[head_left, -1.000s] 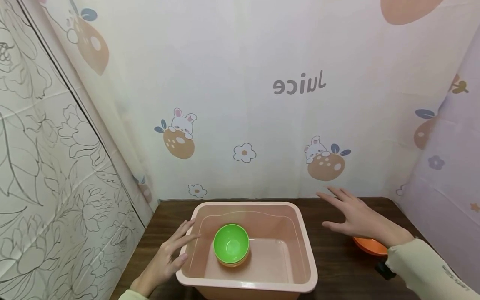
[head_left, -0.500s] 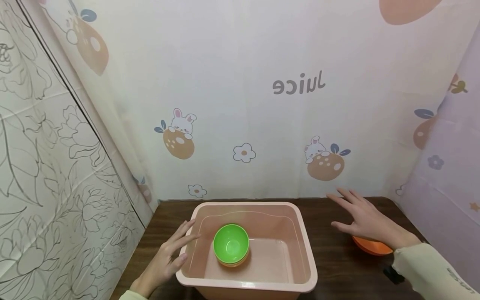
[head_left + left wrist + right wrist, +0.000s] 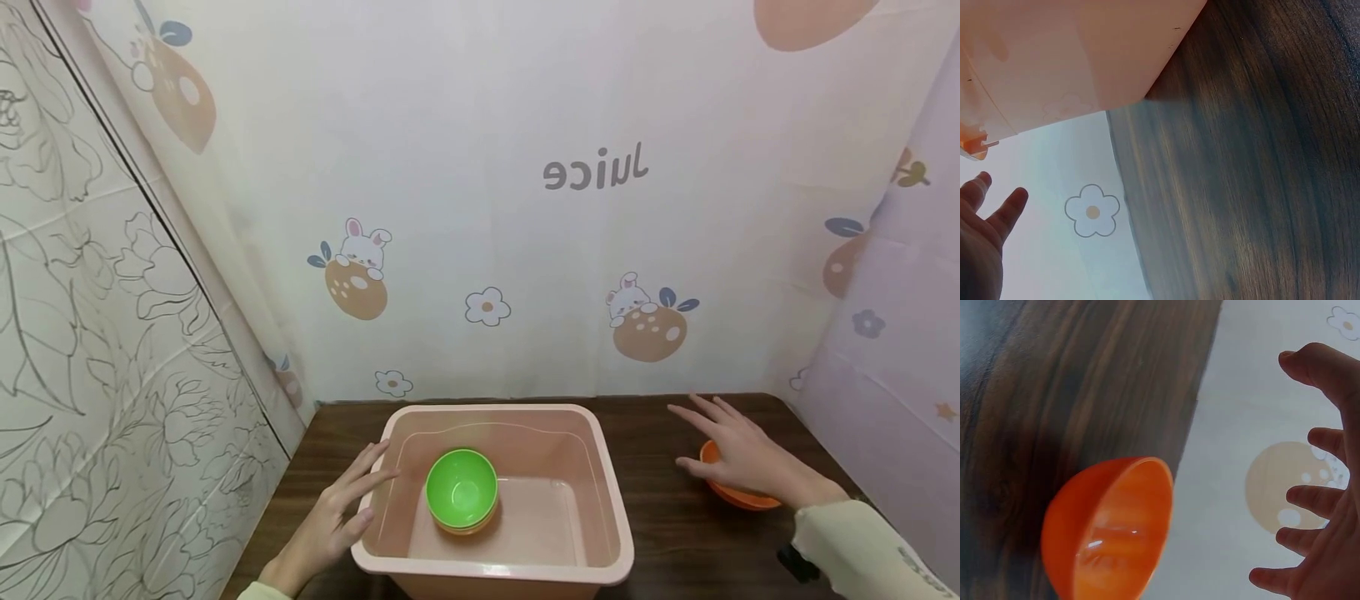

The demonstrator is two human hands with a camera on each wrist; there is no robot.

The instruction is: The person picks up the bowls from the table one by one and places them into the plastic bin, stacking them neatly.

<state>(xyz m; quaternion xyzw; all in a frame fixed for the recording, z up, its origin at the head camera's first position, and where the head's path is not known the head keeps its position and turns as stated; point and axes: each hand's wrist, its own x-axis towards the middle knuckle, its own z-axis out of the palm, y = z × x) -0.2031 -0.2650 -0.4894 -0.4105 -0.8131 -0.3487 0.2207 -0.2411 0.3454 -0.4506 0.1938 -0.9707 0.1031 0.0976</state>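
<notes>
Orange bowl (image 3: 1110, 534): probably light, stiff, slick; best pinched by its rim (image 3: 1161, 465).
Right hand (image 3: 738, 454) spread wide, empty; left hand (image 3: 330, 515) loose, gripping nothing.

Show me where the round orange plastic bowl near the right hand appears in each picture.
Head: the round orange plastic bowl is at lower right, partly hidden by the right hand.
Left wrist: not in it.
Right wrist: bottom, left of centre.
Shared landmark: the dark brown wood-grain tabletop.
</notes>
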